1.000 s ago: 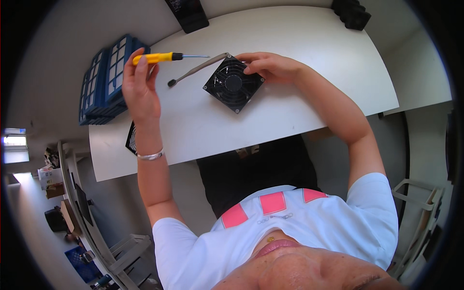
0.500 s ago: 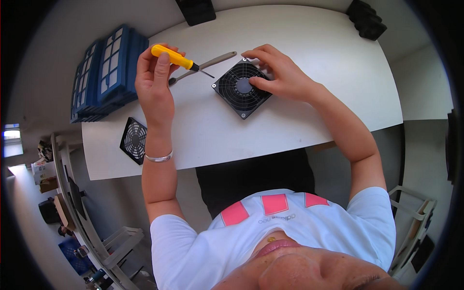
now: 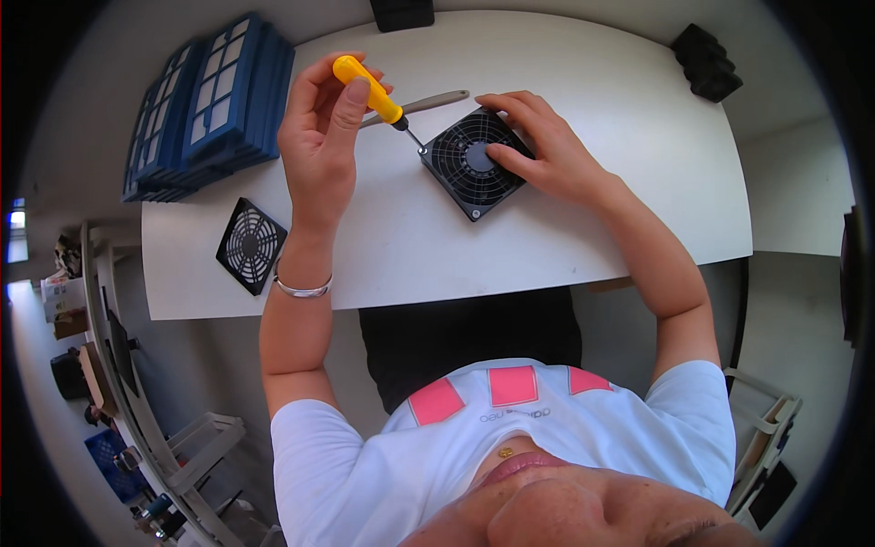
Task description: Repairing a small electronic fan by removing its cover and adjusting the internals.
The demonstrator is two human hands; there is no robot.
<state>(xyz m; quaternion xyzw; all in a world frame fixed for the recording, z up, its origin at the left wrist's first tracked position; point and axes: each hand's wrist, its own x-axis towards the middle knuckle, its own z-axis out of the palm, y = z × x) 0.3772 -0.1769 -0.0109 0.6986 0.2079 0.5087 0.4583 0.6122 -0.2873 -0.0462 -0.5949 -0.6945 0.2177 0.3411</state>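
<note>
My left hand (image 3: 321,137) is closed around the yellow handle of a screwdriver (image 3: 369,88). Its thin shaft slants down to the right, and the tip meets the screw at the left corner of a square black cooling fan (image 3: 453,179). The fan lies flat on the white table (image 3: 383,246) with a wire grille over it. My right hand (image 3: 547,150) holds the fan, thumb near the grey hub and fingers over the far right edge. Beyond the screwdriver lies a grey-handled brush (image 3: 437,100), its head hidden behind my left hand.
A separate black plastic fan guard (image 3: 250,244) lies beside my left forearm. Blue filter frames with white panels (image 3: 211,91) stand stacked at the far left. A black block-like object (image 3: 706,64) sits at the far right corner, and another dark object (image 3: 402,13) at the back edge.
My left hand has brought the screwdriver right and steeper, its tip now at the fan's left corner screw instead of apart from it. My right hand stays on the fan. The whole view has shifted slightly.
</note>
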